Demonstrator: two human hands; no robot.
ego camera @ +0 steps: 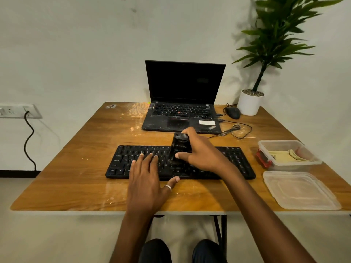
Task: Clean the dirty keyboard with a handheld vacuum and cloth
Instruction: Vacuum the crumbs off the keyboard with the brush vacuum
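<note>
- keyboard (235, 162): black, lying flat across the near middle of the tabletop (76, 168), its long edge running parallel to the near edge.
- handheld vacuum (179, 149): small, black, standing roughly upright with its lower end sitting on the keys around the keyboard's centre.
- right hand (201, 150): its grip is wrapping the vacuum body from the right, with the thumb pressing the front face and the fingers curling over the top.
- left hand (147, 179): its grip is lying open, with straight fingers resting flat on the keys left of the vacuum and the thumb stretching along the keyboard's near edge. it is wearing a ring (168, 187) on the thumb.
- cloth (284, 156): yellowish, lying crumpled inside a clear plastic container (277, 142) at the right edge of the tabletop, well apart from both hands.
- lid (300, 190): clear, lying flat just in front of the container.
- laptop (182, 99): black, standing open behind the keyboard with its screen showing dark.
- mouse (233, 112): black, sitting to the right of the laptop, with its cable looping across the tabletop.
- potted plant (248, 105): a white pot standing at the far right corner, with green leaves rising above it.
- wall socket (19, 111): sitting on the left wall, with a dark cable hanging down from it.
</note>
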